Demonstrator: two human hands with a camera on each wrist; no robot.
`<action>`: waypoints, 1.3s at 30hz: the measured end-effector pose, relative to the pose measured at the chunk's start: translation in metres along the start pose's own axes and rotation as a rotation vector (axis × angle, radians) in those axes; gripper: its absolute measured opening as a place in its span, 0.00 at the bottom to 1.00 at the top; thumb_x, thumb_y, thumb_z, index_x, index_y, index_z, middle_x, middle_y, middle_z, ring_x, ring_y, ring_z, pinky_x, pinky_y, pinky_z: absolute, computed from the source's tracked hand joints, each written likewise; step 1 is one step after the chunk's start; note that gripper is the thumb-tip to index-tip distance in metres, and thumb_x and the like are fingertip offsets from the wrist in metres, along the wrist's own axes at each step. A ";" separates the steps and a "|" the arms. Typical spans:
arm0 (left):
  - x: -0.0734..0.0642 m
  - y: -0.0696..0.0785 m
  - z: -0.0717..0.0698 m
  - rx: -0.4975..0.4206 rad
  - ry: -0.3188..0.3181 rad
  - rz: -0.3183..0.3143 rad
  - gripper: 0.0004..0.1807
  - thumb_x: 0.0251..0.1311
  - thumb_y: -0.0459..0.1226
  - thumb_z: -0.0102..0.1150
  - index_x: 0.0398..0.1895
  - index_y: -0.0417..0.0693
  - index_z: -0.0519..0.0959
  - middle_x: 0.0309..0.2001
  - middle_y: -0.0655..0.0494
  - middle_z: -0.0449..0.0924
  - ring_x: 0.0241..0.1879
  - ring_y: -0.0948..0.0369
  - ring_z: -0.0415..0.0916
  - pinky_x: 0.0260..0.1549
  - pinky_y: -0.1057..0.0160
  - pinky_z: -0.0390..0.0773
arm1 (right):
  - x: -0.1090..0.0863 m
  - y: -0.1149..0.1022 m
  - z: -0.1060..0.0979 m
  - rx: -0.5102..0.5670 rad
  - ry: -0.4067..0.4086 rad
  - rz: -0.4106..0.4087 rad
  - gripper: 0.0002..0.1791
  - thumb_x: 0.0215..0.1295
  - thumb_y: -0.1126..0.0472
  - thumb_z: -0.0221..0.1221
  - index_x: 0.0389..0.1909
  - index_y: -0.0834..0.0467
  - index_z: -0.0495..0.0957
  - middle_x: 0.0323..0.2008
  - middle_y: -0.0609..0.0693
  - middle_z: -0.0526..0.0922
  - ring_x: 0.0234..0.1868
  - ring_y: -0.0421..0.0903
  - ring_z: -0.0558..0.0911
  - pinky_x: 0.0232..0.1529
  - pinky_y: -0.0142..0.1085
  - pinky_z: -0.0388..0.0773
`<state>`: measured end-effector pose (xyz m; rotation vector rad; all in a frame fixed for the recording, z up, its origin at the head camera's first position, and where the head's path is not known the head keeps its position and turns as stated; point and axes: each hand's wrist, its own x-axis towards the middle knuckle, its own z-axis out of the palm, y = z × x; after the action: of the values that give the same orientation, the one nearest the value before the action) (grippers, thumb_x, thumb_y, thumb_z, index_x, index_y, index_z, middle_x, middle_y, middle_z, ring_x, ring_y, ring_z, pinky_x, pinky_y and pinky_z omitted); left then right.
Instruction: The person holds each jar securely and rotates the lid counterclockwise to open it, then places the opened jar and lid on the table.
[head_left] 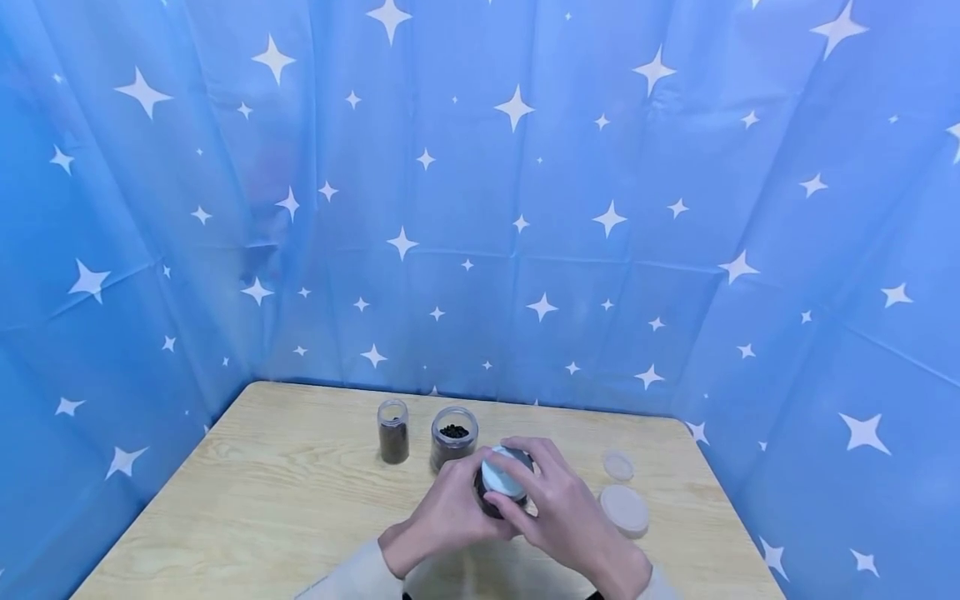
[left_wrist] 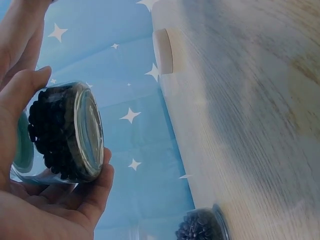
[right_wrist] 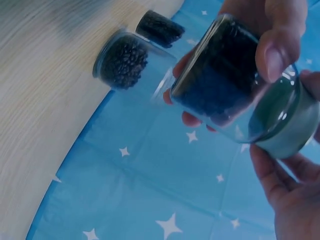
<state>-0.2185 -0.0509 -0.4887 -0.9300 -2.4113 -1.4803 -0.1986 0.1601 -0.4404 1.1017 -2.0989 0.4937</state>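
Note:
My left hand (head_left: pixel 450 512) grips a clear glass jar (left_wrist: pixel 57 132) part-filled with dark beans, its fingers and thumb wrapped round the side. With the fingertips and thumb of my right hand (head_left: pixel 562 510), I hold a pale teal lid (head_left: pixel 501 473) by its edge. The lid covers the jar's mouth, as the right wrist view shows at the lid's rim (right_wrist: pixel 290 132). In the left wrist view the jar's glass base is off the table.
Just beyond my hands stands a wide lidless jar (head_left: pixel 450 454) with dark beans. Left of it is a narrower lidless jar (head_left: pixel 393 440) with dark contents. On the right of the wooden table (head_left: pixel 300 475) lie a whitish round lid (head_left: pixel 624 510) and a smaller translucent one (head_left: pixel 618 465).

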 end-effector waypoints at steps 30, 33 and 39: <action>0.003 -0.003 0.004 -0.045 -0.081 -0.042 0.43 0.58 0.46 0.90 0.77 0.69 0.77 0.57 0.64 0.93 0.52 0.71 0.91 0.53 0.66 0.91 | -0.004 0.024 -0.016 0.199 -0.164 -0.136 0.26 0.85 0.55 0.70 0.78 0.53 0.81 0.74 0.59 0.84 0.72 0.55 0.88 0.66 0.43 0.92; 0.004 -0.002 0.004 -0.041 -0.074 -0.023 0.42 0.59 0.44 0.89 0.76 0.67 0.78 0.56 0.63 0.94 0.52 0.70 0.91 0.53 0.66 0.91 | -0.005 0.021 -0.015 0.179 -0.149 -0.103 0.27 0.86 0.52 0.69 0.79 0.52 0.81 0.76 0.57 0.83 0.72 0.54 0.88 0.65 0.43 0.92; 0.004 0.001 0.006 0.007 -0.056 -0.025 0.39 0.55 0.41 0.88 0.70 0.62 0.81 0.53 0.63 0.94 0.49 0.71 0.90 0.50 0.68 0.90 | -0.007 0.014 -0.013 0.143 -0.141 -0.025 0.28 0.85 0.48 0.70 0.79 0.50 0.81 0.79 0.54 0.81 0.74 0.53 0.87 0.65 0.46 0.93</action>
<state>-0.2199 -0.0438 -0.4899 -0.9558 -2.4751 -1.4723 -0.2022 0.1794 -0.4371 1.2755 -2.1961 0.5769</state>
